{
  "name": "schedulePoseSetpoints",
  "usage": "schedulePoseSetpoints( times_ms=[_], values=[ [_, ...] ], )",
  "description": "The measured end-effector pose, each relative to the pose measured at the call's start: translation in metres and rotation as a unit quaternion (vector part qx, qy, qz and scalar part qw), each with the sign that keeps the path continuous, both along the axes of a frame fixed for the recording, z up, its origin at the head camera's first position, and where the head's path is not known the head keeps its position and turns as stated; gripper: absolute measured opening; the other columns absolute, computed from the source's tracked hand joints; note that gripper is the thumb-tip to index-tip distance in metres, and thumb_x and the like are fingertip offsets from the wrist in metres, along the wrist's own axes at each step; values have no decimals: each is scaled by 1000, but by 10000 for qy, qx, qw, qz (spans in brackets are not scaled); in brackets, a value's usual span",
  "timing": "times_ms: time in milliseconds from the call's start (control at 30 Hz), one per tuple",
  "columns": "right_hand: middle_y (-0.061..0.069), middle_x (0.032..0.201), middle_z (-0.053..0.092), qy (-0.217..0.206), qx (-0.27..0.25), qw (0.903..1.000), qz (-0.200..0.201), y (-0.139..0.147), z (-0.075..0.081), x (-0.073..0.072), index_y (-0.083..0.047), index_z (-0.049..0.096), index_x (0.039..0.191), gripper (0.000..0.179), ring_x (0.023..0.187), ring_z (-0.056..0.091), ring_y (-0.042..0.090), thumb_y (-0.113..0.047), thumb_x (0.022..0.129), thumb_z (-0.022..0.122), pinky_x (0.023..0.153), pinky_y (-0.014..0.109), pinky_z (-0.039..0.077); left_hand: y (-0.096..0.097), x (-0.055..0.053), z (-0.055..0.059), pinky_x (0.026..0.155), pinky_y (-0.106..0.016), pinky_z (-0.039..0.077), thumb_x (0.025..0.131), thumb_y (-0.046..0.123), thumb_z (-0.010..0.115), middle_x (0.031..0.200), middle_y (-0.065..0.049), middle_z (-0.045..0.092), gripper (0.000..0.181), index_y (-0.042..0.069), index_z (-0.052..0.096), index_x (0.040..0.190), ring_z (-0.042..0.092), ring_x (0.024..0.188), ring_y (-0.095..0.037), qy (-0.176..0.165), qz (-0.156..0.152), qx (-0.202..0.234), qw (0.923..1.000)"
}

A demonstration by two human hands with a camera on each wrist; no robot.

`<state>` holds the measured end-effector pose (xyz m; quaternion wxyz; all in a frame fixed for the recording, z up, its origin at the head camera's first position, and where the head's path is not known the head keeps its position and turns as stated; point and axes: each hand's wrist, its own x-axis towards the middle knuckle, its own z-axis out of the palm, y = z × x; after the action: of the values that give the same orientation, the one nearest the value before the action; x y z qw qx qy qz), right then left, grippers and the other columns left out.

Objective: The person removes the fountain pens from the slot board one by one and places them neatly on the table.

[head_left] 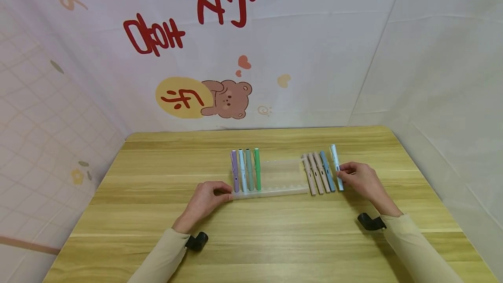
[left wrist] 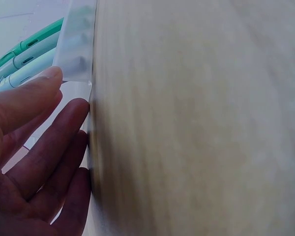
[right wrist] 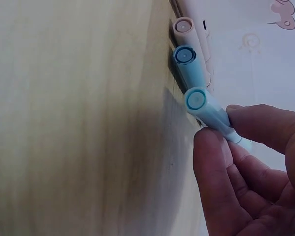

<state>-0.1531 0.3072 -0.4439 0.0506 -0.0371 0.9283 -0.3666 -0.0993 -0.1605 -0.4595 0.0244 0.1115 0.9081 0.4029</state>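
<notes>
My left hand (head_left: 208, 198) touches the left end of a clear plastic pen rack (head_left: 275, 192), its thumb (left wrist: 44, 83) right at the corner. In the rack stand a purple pen (head_left: 235, 171), a pale blue pen (head_left: 242, 171), a grey-green pen (head_left: 249, 171) and a green pen (head_left: 257, 169). At the right, my right hand (head_left: 363, 180) pinches a light blue pen (head_left: 335, 158) between thumb and fingers. Just left of that pen are a darker blue pen (head_left: 327, 171) and three beige pens (head_left: 315, 171), side by side.
All of this is on a wood-grain table (head_left: 275, 239) with a printed cloth (head_left: 306, 47) hanging behind its far edge. More cloth hangs at both sides. Each wrist wears a black camera mount (head_left: 196, 241).
</notes>
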Motion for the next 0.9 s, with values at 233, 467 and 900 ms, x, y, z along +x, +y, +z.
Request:
schedulePoseSetpoints(
  times_ms=[233, 467, 900],
  values=[
    [12, 95, 76, -160, 104, 9998, 79, 1, -1, -4, 6, 69, 116, 33, 74, 72, 17, -23, 100, 69, 69, 32, 53, 0, -1, 1, 87, -37, 54, 90, 17, 83, 98, 7, 77, 8, 16, 81, 98, 69, 95, -13, 4, -31, -7, 10000],
    [14, 96, 76, -262, 190, 9994, 149, 1, -1, -7, 8, 70, 115, 36, 75, 73, 18, -25, 100, 70, 72, 37, 56, 0, -2, 2, 86, -37, 54, 90, 16, 83, 97, 7, 77, 9, 16, 81, 98, 68, 93, -12, 2, -47, 19, 10000],
    [12, 98, 76, -590, 83, 9981, 161, 0, -2, -11, 7, 68, 118, 40, 77, 74, 19, -28, 99, 72, 71, 34, 58, -2, -2, 3, 87, -38, 54, 90, 15, 83, 95, 8, 77, 10, 14, 81, 99, 69, 92, -12, -7, -105, 65, 9999]
  ],
)
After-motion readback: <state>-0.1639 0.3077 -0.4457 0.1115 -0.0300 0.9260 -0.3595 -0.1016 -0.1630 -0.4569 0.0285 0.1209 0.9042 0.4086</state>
